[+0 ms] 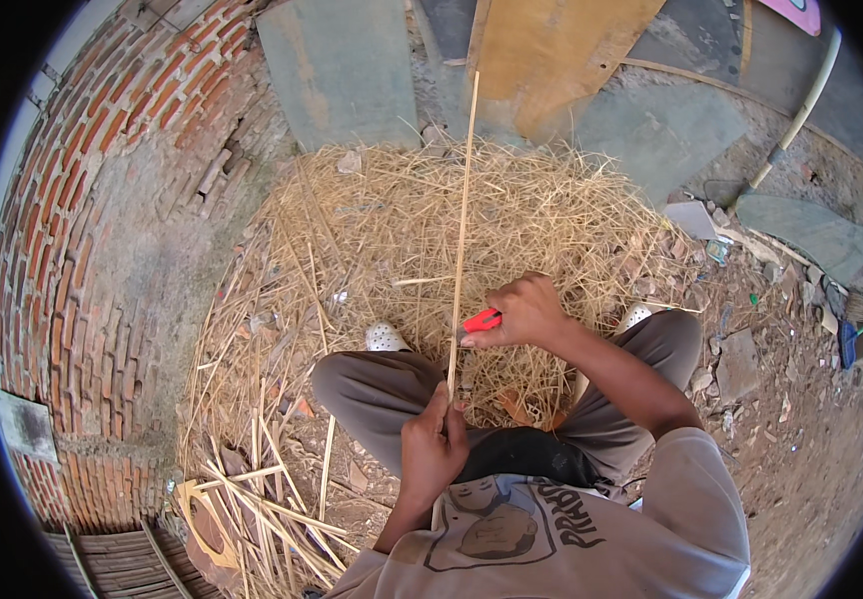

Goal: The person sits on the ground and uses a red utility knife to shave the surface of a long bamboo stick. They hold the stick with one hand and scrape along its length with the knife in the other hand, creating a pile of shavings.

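Note:
A long, thin bamboo strip stretches away from my lap toward the boards at the back. Its near end is pinched between the thumb and fingers of my left hand, close above my left thigh. My right hand is closed round a red-handled knife, a little farther up the strip. The knife's blade lies against or right beside the strip; whether it bites into it I cannot tell. Part of the handle is hidden by my right fingers.
Straw-like bamboo shavings cover the ground ahead of my crossed legs. More strips lie heaped at the lower left. A brick wall rises on the left. Boards lean at the back, and a pale pole stands at the right.

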A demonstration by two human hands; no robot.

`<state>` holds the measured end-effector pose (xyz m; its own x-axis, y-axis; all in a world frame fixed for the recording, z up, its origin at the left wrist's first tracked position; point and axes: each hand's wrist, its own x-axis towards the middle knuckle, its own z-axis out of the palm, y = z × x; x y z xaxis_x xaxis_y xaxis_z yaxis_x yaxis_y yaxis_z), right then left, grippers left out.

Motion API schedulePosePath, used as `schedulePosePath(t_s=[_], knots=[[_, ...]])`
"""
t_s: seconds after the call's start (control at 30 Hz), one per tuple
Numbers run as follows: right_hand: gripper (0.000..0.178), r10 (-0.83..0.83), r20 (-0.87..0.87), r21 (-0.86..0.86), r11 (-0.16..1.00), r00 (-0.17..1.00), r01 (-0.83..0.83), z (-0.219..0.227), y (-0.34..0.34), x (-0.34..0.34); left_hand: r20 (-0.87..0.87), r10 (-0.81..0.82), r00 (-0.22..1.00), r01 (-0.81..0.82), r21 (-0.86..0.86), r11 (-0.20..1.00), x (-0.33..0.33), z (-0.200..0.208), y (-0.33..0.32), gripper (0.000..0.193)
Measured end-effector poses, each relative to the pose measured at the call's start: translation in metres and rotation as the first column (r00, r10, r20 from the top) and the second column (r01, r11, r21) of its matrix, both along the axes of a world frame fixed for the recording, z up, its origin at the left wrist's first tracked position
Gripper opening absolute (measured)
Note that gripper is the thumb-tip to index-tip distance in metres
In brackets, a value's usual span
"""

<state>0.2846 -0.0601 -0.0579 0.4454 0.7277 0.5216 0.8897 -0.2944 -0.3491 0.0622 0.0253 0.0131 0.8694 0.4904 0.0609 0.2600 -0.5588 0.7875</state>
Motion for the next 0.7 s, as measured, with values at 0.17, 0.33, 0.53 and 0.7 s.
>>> schedulePosePath(t_s=[0.17,0.33,0.53,0.7], knots=[[0.074,-0.248,-0.136,-0.170,0.960,0.959,0.224,-0.016,0.000,0.028,-0.026,-0.078,0.997,0.078,-0.007,0.997,-0.015,-0.005,0.006,0.027],[0.074,-0.318,-0.199,-0.224,0.936,0.927,0.272,-0.023,0.002,0.049,-0.010,-0.113,0.993,0.113,-0.003,0.994,-0.029,-0.011,0.006,0.028],[0.080,-0.426,-0.211,-0.334,0.877,0.880,0.345,-0.014,0.000,0.060,-0.087,-0.155,0.984,0.152,-0.050,0.987,-0.051,-0.001,0.003,0.029],[0.081,-0.561,-0.262,-0.331,0.817,0.785,0.473,-0.014,-0.018,0.095,-0.126,-0.206,0.970,0.189,-0.134,0.973,-0.075,0.015,-0.002,0.028]])
